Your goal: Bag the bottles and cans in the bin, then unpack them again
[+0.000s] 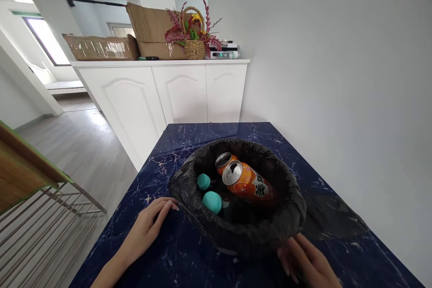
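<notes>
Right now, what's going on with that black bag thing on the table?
Someone has both bare hands at a container lined with a black bag, on a dark blue marbled table. The left hand has its fingertips at the bag's left edge, and the right hand is at the near right side, partly hidden under the rim. Inside are two orange cans and two teal caps. I can't tell how firmly either hand is gripping.
</notes>
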The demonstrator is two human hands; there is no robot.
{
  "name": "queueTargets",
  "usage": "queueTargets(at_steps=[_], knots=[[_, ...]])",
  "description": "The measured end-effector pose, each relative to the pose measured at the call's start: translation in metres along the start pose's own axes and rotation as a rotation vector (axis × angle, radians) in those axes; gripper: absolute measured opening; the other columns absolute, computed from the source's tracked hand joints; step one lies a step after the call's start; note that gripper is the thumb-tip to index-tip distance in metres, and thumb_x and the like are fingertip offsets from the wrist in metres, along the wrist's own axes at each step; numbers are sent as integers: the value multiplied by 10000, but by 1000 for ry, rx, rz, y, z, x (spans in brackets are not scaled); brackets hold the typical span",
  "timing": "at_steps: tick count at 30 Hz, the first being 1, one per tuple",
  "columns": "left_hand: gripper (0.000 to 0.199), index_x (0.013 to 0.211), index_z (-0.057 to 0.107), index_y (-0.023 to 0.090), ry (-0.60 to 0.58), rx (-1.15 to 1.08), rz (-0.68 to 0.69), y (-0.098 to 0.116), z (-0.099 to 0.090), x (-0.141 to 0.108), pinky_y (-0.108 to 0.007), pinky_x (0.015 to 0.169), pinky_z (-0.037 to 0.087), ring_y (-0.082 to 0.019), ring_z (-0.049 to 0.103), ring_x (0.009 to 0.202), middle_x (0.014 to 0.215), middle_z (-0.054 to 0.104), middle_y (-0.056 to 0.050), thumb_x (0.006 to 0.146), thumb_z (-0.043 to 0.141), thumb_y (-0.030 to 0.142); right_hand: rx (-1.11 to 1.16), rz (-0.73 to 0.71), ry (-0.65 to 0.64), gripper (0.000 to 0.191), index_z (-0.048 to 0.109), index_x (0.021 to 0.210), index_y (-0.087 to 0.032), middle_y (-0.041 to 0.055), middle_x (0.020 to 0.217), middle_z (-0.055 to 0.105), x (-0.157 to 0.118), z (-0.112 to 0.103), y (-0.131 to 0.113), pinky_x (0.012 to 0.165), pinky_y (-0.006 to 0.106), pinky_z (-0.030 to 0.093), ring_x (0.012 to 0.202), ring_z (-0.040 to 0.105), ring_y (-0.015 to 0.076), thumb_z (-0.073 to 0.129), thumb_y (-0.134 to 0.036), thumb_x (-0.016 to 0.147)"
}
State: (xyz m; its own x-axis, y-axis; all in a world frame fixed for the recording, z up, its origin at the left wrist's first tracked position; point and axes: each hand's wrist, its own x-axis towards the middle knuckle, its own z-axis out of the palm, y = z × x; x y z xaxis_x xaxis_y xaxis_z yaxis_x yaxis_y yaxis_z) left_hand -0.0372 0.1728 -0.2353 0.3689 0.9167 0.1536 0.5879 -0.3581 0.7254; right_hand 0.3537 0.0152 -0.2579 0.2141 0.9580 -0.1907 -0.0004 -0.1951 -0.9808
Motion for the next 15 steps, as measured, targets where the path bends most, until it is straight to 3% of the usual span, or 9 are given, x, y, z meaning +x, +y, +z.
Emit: queueTargets(at_steps=[3,5,8,12,15], knots=[[664,1176,820,255,-55,-430,-164,49,1,16,-479,1183,477,-363,678,1269,1235,811,-76,1049,384,739,267,29,-38,602,693,789,-228,4,615,591,4,-7,-47,486,248,438,525,506,144,668,-822,885],[782,1207,810,217,-146,-749,-226,77,0,28,-496,1177,476,-371,684,1272,1215,816,-112,1023,334,808,453,71,-38,502,719,827,-231,-21,618,559,7,-10,-75,419,205,371,498,463,113,810,-725,833],[714,1164,811,168,-229,-1030,-226,110,-8,43,-483,1151,499,-370,700,1255,1186,819,-148,978,512,788,579,126,-28,452,736,832,-231,-57,598,511,11,-17,-103,406,168,360,474,394,69,996,-565,674],[383,982,814,194,-150,-1028,-214,144,-28,51,-379,950,606,-312,759,1079,1071,830,-115,868,823,559,527,141,-20,491,683,683,-215,-94,462,355,13,-31,-128,363,167,287,422,243,48,1029,-545,568],[208,913,807,188,-79,-922,-210,164,-43,54,-301,747,605,-239,752,880,950,812,-96,824,885,359,488,78,6,461,665,648,-215,-86,469,424,12,-37,-152,353,186,276,403,255,49,1018,-503,582]])
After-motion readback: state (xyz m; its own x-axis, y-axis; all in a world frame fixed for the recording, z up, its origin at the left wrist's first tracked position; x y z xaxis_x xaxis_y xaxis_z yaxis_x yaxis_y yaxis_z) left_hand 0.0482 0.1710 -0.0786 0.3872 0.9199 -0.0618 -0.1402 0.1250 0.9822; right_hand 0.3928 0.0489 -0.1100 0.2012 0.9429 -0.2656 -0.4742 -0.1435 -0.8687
